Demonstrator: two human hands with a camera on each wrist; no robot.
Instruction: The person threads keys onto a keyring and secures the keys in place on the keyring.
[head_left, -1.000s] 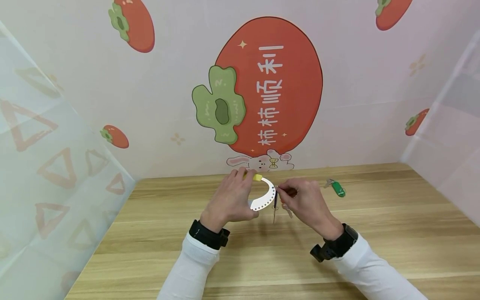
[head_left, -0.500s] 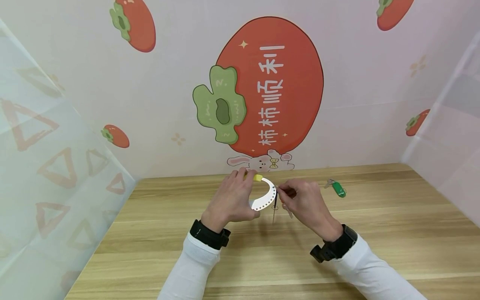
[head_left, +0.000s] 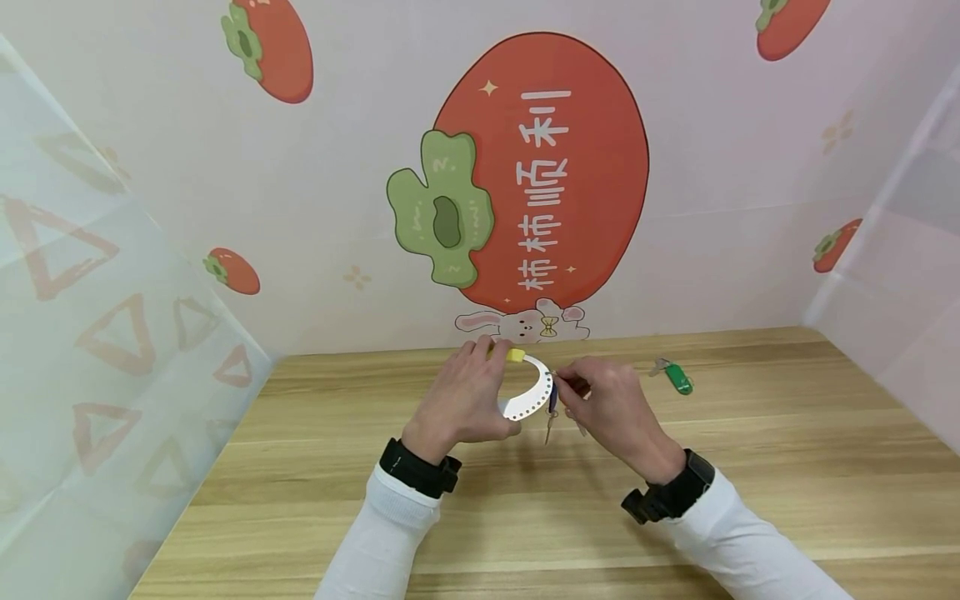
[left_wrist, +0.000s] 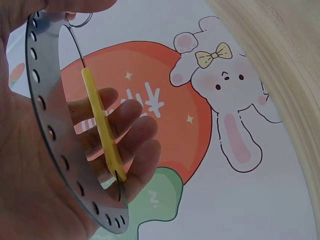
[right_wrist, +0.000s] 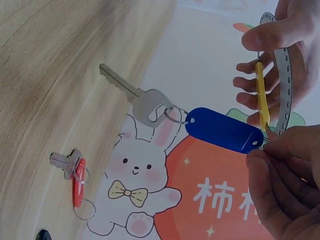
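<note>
Right wrist: blue tag (right_wrist: 224, 131) at fingers (right_wrist: 261, 175)

Blue key tag (head_left: 553, 397) swivelled, blue face now showing, only a thin dark strip before

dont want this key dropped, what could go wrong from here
The right hand pinches the blue tag at the end away from its hanging key, so a slip could drop both.

That pinched end is partly hidden; if it is not secured to the curved metal strip, letting go might drop it.

The left hand holds the strip in the air, so a tilt could shift it out of line.
</note>
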